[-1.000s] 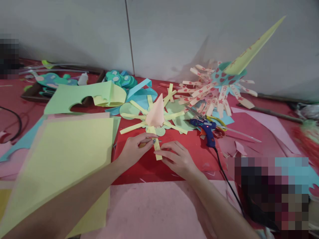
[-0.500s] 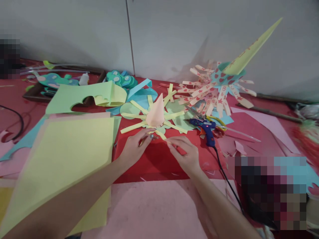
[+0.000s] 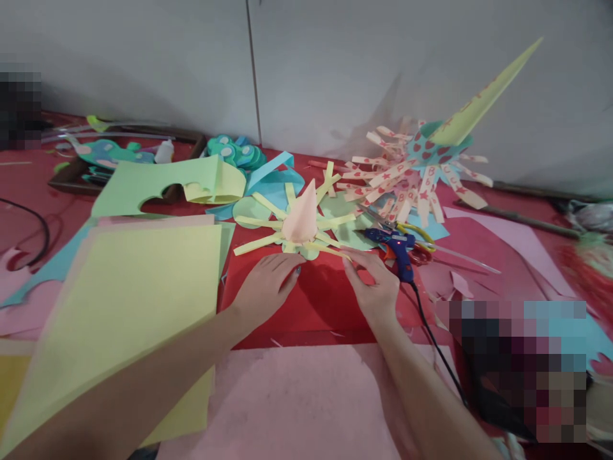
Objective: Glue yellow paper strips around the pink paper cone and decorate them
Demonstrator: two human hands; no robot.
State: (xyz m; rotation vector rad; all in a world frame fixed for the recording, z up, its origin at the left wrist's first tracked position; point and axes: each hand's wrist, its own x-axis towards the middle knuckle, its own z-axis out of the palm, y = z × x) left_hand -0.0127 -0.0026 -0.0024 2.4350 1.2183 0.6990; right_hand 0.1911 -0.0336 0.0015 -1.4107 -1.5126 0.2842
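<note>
A pale pink paper cone (image 3: 301, 216) stands upright on a small green scalloped base, with yellow strips (image 3: 258, 244) spreading out around it. My left hand (image 3: 265, 284) lies at the near edge of the base, its fingers stretched out and touching the paper, thumb slightly apart. On the other side, my right hand (image 3: 376, 284) pinches the outer end of a yellow strip (image 3: 330, 250) that runs right from the base. Just beyond this hand lies a blue glue gun (image 3: 401, 250), its small light red.
Yellow sheets (image 3: 129, 287) are stacked at the left, behind them a cut green sheet (image 3: 129, 185). Yellow-handled scissors (image 3: 421, 235) lie by the glue gun, whose black cable (image 3: 433, 338) runs down. A decorated paper piece (image 3: 433, 150) with a tall yellow point stands back right.
My right hand has moved right, drawing the pinched strip outward and straighter. The fingers of my left hand have left the strip and flattened at the base.
</note>
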